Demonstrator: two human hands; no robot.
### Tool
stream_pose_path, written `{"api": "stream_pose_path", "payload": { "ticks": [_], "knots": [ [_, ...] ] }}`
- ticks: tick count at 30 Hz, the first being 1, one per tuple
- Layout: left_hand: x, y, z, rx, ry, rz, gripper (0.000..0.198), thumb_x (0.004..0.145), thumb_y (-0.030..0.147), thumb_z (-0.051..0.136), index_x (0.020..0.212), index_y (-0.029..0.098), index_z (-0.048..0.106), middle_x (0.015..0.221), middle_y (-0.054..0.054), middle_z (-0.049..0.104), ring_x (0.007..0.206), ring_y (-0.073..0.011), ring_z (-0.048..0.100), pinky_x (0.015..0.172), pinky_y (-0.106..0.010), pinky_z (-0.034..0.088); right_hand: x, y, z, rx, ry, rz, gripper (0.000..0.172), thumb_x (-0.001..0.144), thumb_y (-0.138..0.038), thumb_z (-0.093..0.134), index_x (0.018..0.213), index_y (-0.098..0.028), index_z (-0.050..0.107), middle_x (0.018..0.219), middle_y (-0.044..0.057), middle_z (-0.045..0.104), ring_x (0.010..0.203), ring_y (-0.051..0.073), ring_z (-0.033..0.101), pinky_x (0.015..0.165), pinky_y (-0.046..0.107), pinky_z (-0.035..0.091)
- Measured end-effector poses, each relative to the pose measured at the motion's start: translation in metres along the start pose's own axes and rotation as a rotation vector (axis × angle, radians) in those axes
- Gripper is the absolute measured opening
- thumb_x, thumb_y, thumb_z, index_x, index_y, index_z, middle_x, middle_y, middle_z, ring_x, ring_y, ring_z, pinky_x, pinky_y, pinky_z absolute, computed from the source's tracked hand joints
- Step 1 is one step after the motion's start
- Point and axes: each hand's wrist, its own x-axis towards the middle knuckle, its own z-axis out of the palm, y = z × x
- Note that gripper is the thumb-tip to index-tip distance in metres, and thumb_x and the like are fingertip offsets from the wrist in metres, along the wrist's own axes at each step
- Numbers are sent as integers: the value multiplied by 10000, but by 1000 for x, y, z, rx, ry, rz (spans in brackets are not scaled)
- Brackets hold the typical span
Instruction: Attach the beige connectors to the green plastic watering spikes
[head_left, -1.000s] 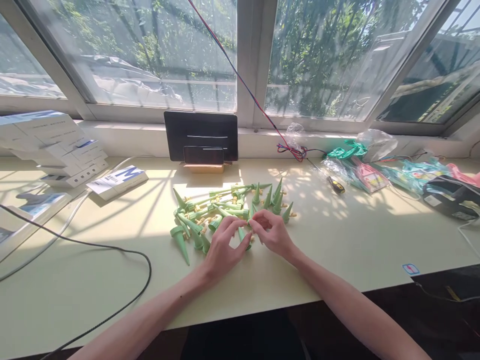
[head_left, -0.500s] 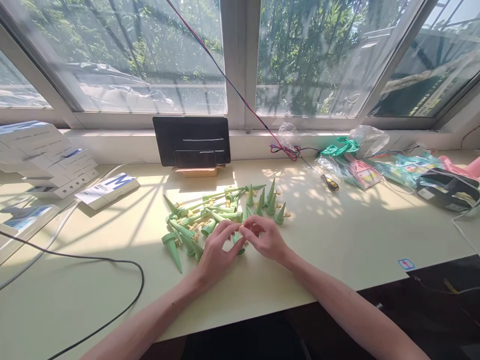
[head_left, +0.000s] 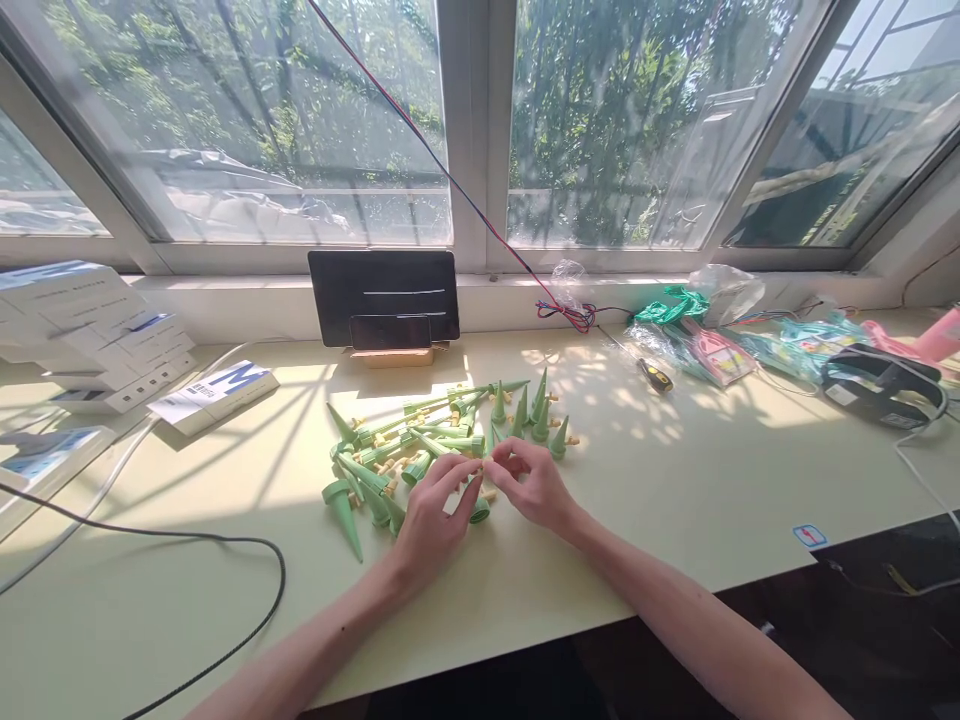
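Note:
My left hand (head_left: pixel 442 512) and my right hand (head_left: pixel 534 485) meet fingertip to fingertip at the near side of a pile of green plastic plant-watering spikes (head_left: pixel 373 479). Both pinch at the same spot, where something tiny and yellowish barely shows; the fingers hide most of it. Just under the left fingertips lies a green spike cap (head_left: pixel 480 510), open end facing me. Beyond my right hand, several cone-shaped spikes (head_left: pixel 540 420) stand upright with yellow nozzles at their bases. One spike (head_left: pixel 343 517) lies apart at the pile's left edge.
A tablet (head_left: pixel 384 298) leans on a stand by the window. White boxes (head_left: pixel 214 397) are at left, with a black cable (head_left: pixel 247 543) looping across the table. To the right lie a screwdriver (head_left: pixel 655 376), plastic bags (head_left: pixel 720 352) and a black strapped device (head_left: pixel 877 385).
The view has tilted up slightly, so everything sits a little lower. My hands stay together, while my left thumb and fingers have drawn closer around the pinch.

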Motion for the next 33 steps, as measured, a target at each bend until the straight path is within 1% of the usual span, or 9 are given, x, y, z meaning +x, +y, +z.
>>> {"api": "stream_pose_path", "payload": {
  "ticks": [7,10,12,14,16,19,24,30,33],
  "knots": [
    [1,1,-1,1,23,7,143,952,163,532,1019,205,652,911,-37,645,798,-149,614,692,-265,509,1,-2,-1,12,-6,22,251,876,-412,606,767,-192,550,646,-23,529,502,95,472,455,222,363],
    [1,1,-2,18,32,6,85,948,177,549,964,196,631,870,-27,627,751,-138,596,657,-250,490,1,-2,-2,15,-20,23,244,885,-394,600,760,-190,556,633,-25,518,498,96,468,454,223,353],
    [1,0,-2,19,41,11,81,954,174,540,929,195,614,843,-20,612,736,-134,584,646,-244,475,1,-2,-2,12,-32,14,242,892,-383,598,755,-188,562,630,-25,515,497,95,464,455,225,352],
    [1,-1,-2,17,42,14,89,958,163,531,922,196,605,836,-18,603,736,-132,575,646,-242,466,1,-2,-3,22,-41,9,221,896,-379,602,788,-188,578,637,-26,521,487,92,457,449,226,353],
    [1,-1,-1,14,36,12,88,958,155,530,927,195,602,840,-18,601,738,-129,569,648,-238,461,1,-2,-4,42,-47,5,188,900,-377,607,876,-190,607,657,-30,530,470,84,450,437,223,358],
    [1,-1,-1,10,32,13,97,960,152,526,912,192,600,837,-21,600,739,-129,568,649,-239,458,2,0,-4,60,-62,-9,203,912,-387,606,966,-195,640,689,-24,544,455,76,452,425,220,379],
    [1,1,-2,12,37,17,126,966,155,508,881,189,596,804,-18,592,710,-128,555,630,-241,453,3,4,-5,94,-93,6,258,918,-437,596,857,-189,626,699,-11,557,442,75,465,408,222,384],
    [4,4,-4,25,75,22,127,959,173,515,873,190,607,794,-21,606,699,-130,567,629,-244,466,4,2,-7,124,-121,64,357,942,-490,549,750,-190,568,506,-58,458,406,86,436,423,221,358],
    [4,3,-3,29,81,28,122,957,176,520,866,189,601,791,-22,600,698,-131,559,629,-246,464,4,1,-7,118,-132,68,390,948,-493,542,705,-189,546,462,-63,451,396,83,420,432,220,350]
  ]
}}
